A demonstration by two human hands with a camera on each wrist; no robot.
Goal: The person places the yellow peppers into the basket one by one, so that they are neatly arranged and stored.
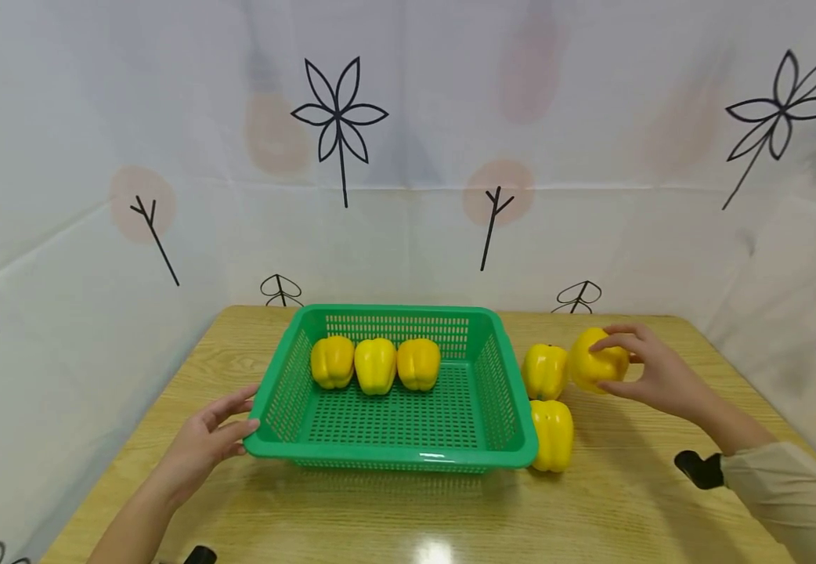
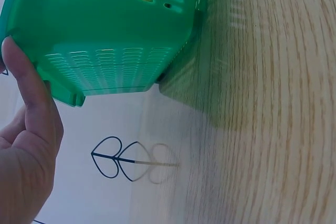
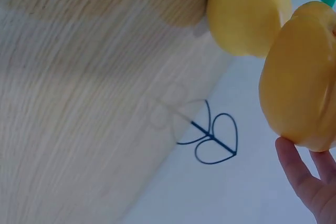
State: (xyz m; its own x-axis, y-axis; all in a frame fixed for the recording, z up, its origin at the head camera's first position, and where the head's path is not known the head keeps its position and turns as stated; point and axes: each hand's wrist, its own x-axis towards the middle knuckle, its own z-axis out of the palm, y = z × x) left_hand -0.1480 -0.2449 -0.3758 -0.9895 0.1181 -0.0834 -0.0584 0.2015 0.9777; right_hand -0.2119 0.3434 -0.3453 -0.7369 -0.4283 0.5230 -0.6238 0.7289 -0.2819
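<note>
In the head view, my right hand (image 1: 651, 372) holds a yellow bell pepper (image 1: 597, 362) between thumb and fingers, right of the green plastic basket (image 1: 408, 452). The right wrist view shows this bell pepper (image 3: 302, 80) large, with fingertips against its lower end. Beside it are two more yellow bell peppers, a rear one (image 1: 544, 371) and a front one (image 1: 552, 435) by the basket's right wall. Three bell peppers (image 1: 376, 366) sit in a row inside the basket, toward its back left. My left hand (image 1: 204, 439) touches the basket's left rim with fairly straight fingers.
The basket stands on a wood-grain table (image 1: 352, 513). A pale cloth (image 1: 408, 251) printed with plant drawings hangs behind the table and along its sides. Dark straps or devices show at both wrists, such as the black piece (image 1: 699, 470) at the right sleeve.
</note>
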